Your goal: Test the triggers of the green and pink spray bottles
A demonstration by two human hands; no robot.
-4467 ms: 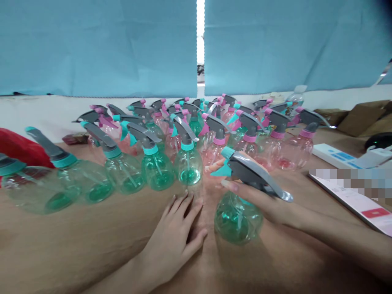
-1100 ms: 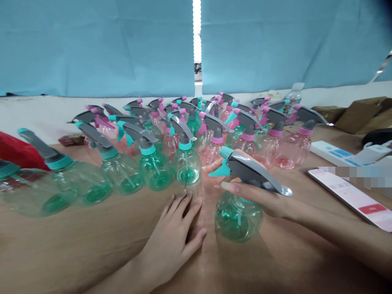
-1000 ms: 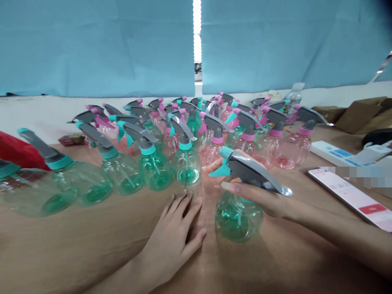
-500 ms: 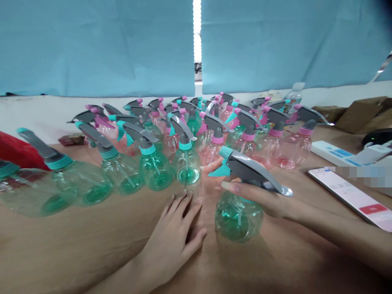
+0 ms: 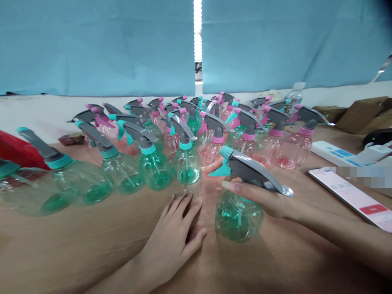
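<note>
My right hand [image 5: 263,199] is closed around the neck of a clear green spray bottle [image 5: 237,222], the thumb on the near side and other fingertips showing beyond it. The bottle stands upright on the wooden table [image 5: 101,253]. Its grey head with a turquoise nozzle and trigger points to the upper left. Flat on the tabletop to the left of the bottle lies my left hand [image 5: 176,237], fingers stretched out and holding nothing. Just beyond its fingertips stands a green spray bottle [image 5: 187,167] with a turquoise collar.
Several green and pink spray bottles [image 5: 217,151] crowd the table's far side. On the right are a phone [image 5: 349,196], a white power strip [image 5: 337,153] and brown cardboard [image 5: 364,114]. A red item [image 5: 21,153] is at far left. A blue curtain [image 5: 98,49] hangs behind.
</note>
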